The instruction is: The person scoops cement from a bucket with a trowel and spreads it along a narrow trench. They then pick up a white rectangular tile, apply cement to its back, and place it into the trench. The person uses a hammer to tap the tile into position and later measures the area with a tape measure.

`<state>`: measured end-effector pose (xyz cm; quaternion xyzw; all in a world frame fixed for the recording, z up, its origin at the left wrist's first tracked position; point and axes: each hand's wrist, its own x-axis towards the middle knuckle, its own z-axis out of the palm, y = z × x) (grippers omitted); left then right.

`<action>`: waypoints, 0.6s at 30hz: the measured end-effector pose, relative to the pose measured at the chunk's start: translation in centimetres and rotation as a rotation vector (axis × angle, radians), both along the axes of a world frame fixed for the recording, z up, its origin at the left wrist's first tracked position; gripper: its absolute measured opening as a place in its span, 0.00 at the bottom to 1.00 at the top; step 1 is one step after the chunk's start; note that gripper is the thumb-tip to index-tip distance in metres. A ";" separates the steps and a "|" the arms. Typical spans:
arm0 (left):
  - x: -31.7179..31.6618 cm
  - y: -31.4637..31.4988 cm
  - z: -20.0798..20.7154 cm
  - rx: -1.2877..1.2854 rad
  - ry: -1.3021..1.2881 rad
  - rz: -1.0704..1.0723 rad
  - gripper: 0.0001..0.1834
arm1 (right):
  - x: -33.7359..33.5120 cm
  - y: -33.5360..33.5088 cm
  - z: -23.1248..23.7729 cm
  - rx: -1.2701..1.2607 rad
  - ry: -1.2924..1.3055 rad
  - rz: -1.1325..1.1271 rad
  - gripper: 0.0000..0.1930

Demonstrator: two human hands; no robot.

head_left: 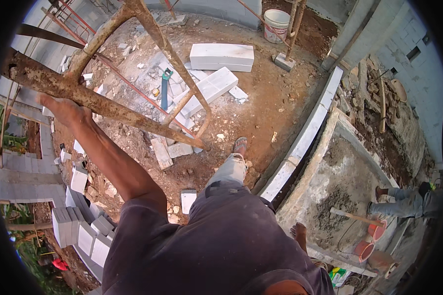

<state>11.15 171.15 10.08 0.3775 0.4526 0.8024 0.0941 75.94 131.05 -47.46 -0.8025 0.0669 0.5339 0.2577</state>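
Note:
My left hand [68, 111] is up at the left, closed on the thick tube of a rusty scaffold frame [115, 109]. The tube hides part of its fingers. The frame leans across the upper left, its lower end over the rubble near my foot. My right hand [299, 229] hangs low beside my body on the right, partly hidden by my shirt. Its visible fingers look loosely apart, and nothing shows in them. Beyond the frame a handsaw [165, 91] with a green handle rests among pale blocks, close to a long white block [211, 91].
More blocks [221, 57] lie farther ahead, with a white bucket [276, 25] behind. A low block wall [305, 135] runs along my right. Past it are a mortar trough [347, 162], a long-handled tool [352, 215] and another person's legs [398, 202]. Stacked blocks [86, 236] stand at lower left.

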 end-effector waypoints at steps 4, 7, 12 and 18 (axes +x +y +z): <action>0.6 -0.3 1.2 -0.058 -0.039 0.289 0.43 | 2.3 15.2 0.9 -0.023 0.122 0.326 0.17; -0.1 -1.2 0.5 -0.092 0.005 0.365 0.43 | 5.2 34.2 2.1 0.316 0.077 0.455 0.14; 1.9 -0.4 1.4 -0.092 -0.004 0.648 0.45 | 6.1 60.1 10.1 0.596 0.012 0.715 0.16; -3.1 -5.4 -0.1 -0.039 -0.027 0.582 0.46 | 7.4 76.2 10.7 0.424 -0.126 0.999 0.21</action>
